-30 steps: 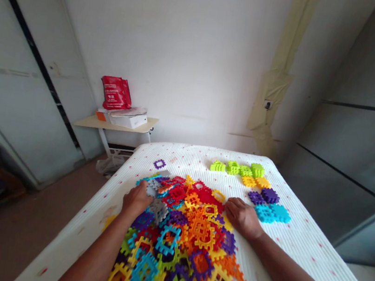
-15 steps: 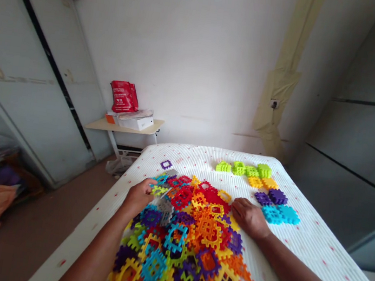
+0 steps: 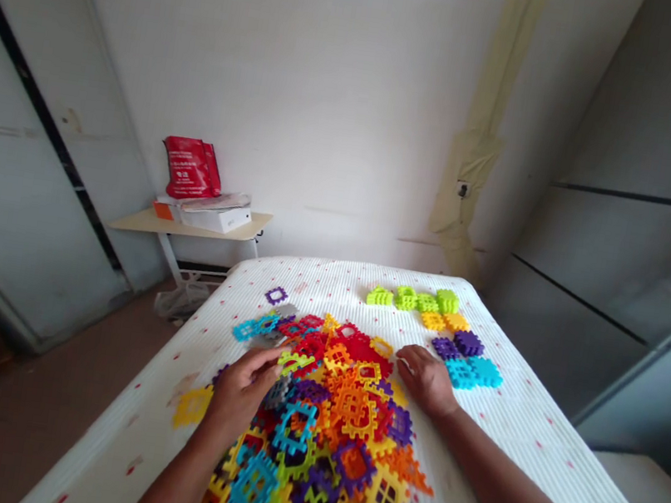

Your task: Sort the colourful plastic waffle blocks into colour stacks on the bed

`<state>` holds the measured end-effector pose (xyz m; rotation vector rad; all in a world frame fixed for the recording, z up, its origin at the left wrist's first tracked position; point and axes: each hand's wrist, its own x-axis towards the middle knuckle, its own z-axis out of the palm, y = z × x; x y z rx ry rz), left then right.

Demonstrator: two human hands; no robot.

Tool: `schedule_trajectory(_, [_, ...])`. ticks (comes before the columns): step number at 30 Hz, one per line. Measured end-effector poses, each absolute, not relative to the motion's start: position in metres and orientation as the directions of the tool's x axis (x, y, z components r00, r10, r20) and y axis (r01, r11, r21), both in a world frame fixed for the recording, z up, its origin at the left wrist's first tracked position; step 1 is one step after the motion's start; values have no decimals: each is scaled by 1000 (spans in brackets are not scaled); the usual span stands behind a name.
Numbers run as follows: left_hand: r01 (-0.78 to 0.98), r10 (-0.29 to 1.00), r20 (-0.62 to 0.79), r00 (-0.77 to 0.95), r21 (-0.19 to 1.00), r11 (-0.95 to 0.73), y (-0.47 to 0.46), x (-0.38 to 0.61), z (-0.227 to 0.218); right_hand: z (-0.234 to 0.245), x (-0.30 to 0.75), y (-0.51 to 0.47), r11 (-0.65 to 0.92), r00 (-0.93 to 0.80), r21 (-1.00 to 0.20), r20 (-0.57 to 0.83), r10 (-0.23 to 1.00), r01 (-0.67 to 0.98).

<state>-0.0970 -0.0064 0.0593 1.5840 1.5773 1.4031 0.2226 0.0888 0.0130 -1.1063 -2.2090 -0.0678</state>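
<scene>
My left hand [image 3: 247, 377] is at the left side of a heap of colourful plastic interlocking tiles, its thumb and fingers closed on a lime green tile [image 3: 295, 362]. Against the heap's upper right edge rests my right hand [image 3: 426, 380], fingers loosely bent and nothing visible in them. Close to its fingertips are a yellow frame tile [image 3: 382, 348] and red tiles [image 3: 359, 347]. Blue frame tiles [image 3: 295, 428], orange tiles [image 3: 354, 406] and a yellow window tile [image 3: 388, 497] overlap in the heap. A yellow tile [image 3: 192, 406] lies left of my left forearm.
Sorted stacks stand on the bed at the back right: lime green [image 3: 407, 298], yellow [image 3: 444, 322], purple [image 3: 468, 344] and light blue [image 3: 474, 373]. A purple frame tile [image 3: 276, 296] lies apart at the back left. Beyond is a small table [image 3: 144, 220] with a red bag [image 3: 190, 168].
My left hand has drawn the lime green tile rightward over the heap. A yellow tile now shows at the left, and the view has turned to the right. My right hand stays by the heap.
</scene>
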Motion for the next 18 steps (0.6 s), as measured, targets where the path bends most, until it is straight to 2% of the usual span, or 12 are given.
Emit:
schedule_trajectory(3, [549,908,390,-152,798,-250,-10,-89,54,25,197,73,667,-368,-423,594,715,614])
schedule_trajectory(7, [621,892,438,-117,733,-278,-15,-81,54,51,151,45,720,-422,-565,584,694,403])
schedule_trajectory(11, [621,893,440,-94,727,-293,-19,-76,55,71,120,25,689,-472,-678,534,702,258])
schedule_trajectory(15, [598,879,467,-99,734,-323,-20,-74,56,76,112,18,709,-443,-658,572,690,254])
schedule_trajectory(18, [586,864,487,-126,740,-332,-20,-73,58,75,113,17,790,-430,-496,663,613,360])
